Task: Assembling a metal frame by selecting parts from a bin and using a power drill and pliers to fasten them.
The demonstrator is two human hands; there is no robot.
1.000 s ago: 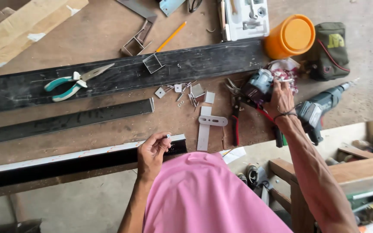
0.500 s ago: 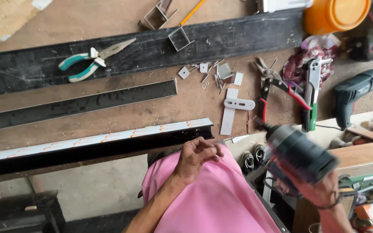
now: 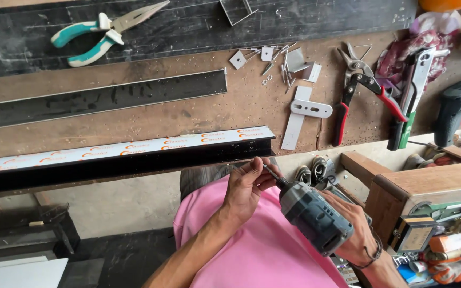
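My right hand grips a dark grey cordless drill held over my pink shirt, its bit pointing up and left. My left hand pinches the drill's bit at the tip; whether a screw sits between the fingers I cannot tell. Just above my hands, a long black metal profile with a white taped top face lies along the workbench's front edge.
On the wooden bench lie teal-handled pliers, a flat black strip, loose screws and small plates, a white bracket, red-handled snips and a second drill. A wooden box stands at right.
My right hand brought the drill from the bench's right side down to my lap. My left hand rose to take hold of the bit. The camera tilted down.
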